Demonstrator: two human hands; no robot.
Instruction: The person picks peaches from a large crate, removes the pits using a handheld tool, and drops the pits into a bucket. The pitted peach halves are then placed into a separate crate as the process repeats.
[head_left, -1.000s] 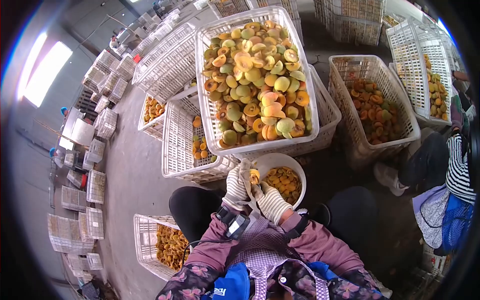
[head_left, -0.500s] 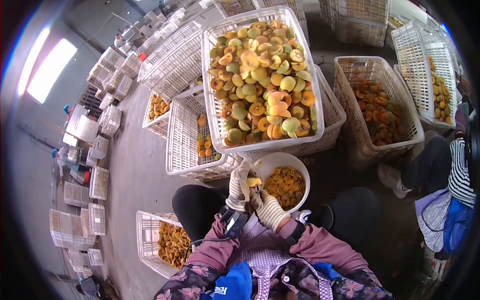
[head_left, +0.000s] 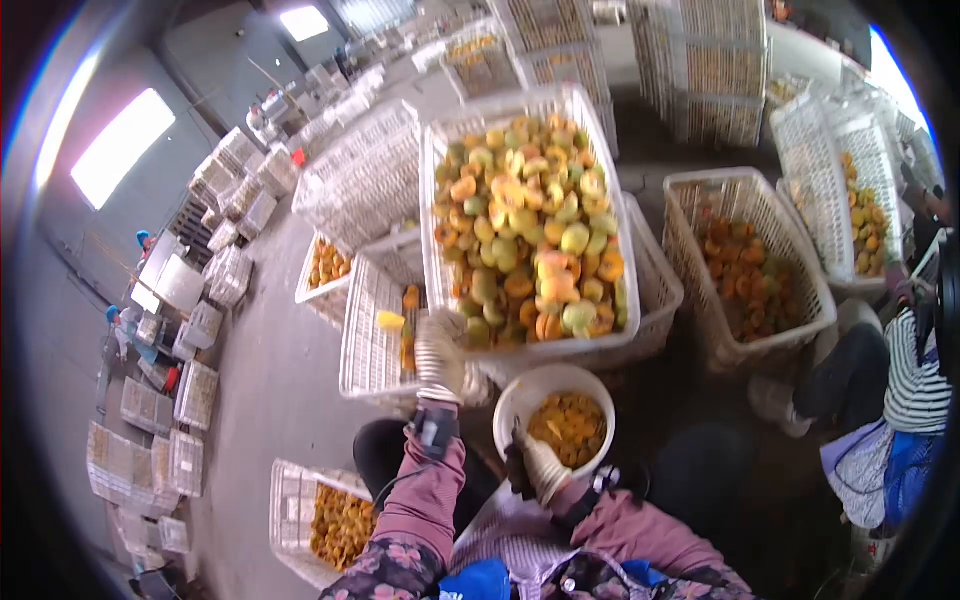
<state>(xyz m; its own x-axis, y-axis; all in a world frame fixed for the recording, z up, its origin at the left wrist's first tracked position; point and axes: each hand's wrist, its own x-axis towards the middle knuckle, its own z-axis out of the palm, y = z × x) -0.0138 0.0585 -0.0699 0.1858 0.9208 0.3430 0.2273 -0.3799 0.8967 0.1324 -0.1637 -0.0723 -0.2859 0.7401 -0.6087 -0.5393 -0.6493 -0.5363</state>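
Note:
My left hand (head_left: 440, 352), in a striped glove, reaches forward beside the left wall of the heaped crate (head_left: 632, 290); motion smears its fingers. Just left of it a yellow fruit piece (head_left: 390, 320) shows apart from the glove, over the lower white crate (head_left: 362, 345). Halved yellow-orange fruit, peach-like, fills the heaped crate. My right hand (head_left: 540, 468), gloved too, is closed around a small thin tool (head_left: 517, 428) at the near left rim of the white bucket (head_left: 508, 400). Orange fruit pieces (head_left: 568, 428) lie inside the bucket.
A crate of orange pieces (head_left: 290, 510) stands by my left knee. Another fruit crate (head_left: 740, 345) is at the right, near a seated person (head_left: 915, 380) in striped sleeves. Stacked crates (head_left: 705, 70) rise behind; more line the left wall.
My left hand has moved forward and left from the bucket, and the yellow piece has left its grasp. My right hand is lower, still at the bucket. The view has tilted up.

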